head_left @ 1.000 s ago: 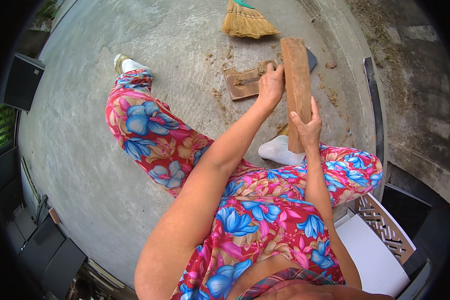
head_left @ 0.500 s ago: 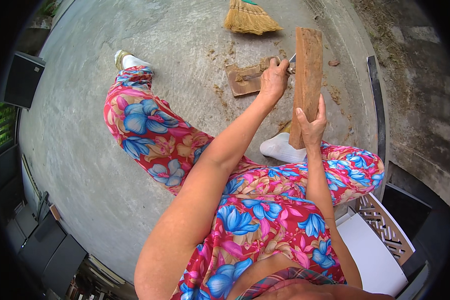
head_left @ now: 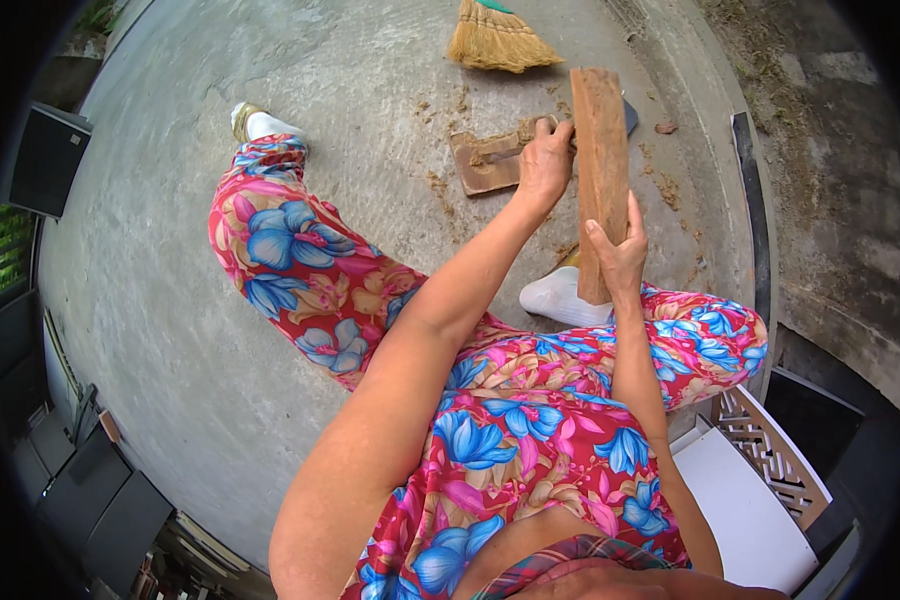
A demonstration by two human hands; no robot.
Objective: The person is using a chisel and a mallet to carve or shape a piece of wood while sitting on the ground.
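My right hand (head_left: 620, 252) grips the near end of a long brown wooden board (head_left: 602, 180), thumb on its face and fingers along its right edge. The board stands tilted up before me. My left hand (head_left: 546, 162) is closed round the handle of a bladed tool beside the board's left edge. Part of the tool's flat dark grey blade (head_left: 630, 118) shows past the board's right edge; the rest is hidden behind the wood. On the floor by my left hand lies a brown wooden block (head_left: 488, 178) with crumbly tan bits on it.
A straw broom (head_left: 502, 40) lies at the far side of the concrete floor (head_left: 360, 80). Tan scraps (head_left: 670, 190) are scattered around the block and board. My legs are spread, my right foot in a white sock (head_left: 566, 297) near the board. A white panel (head_left: 740, 500) stands at lower right.
The board has shifted slightly left and nearer to me. The blade, earlier showing at the board's left edge, now shows past its right edge. My left hand has barely moved.
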